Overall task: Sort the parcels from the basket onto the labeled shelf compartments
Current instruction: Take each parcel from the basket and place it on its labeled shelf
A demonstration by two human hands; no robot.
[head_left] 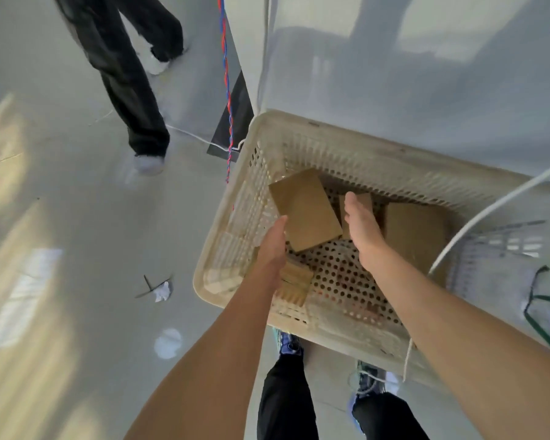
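the big brown parcel sits tipped up inside the cream basket, near its left wall. the left hand touches the parcel's near corner. its fingers go out of sight there, so i cannot tell if they are clamped on it or just resting. the right hand is just beside the parcel's right edge, fingers straight and close together, holding nothing. it hangs over a small parcel. a flat parcel lies further right, and a little box sits under the left wrist.

i think the pick-up is only starting. if just one corner is held, the big parcel could swing, slip and drop back onto the others. the right hand should come in on the other edge first.

a white cable runs over the basket's right corner. an arm lifting fast could catch it and tug it. a red and blue cord hangs by the left side too.

another person's legs stand close on the left, so a quick turn with the parcel could bump them. a paper scrap lies on the floor nearby and could be stepped on. no shelf labels show here, so the wrong spot is a risk too.
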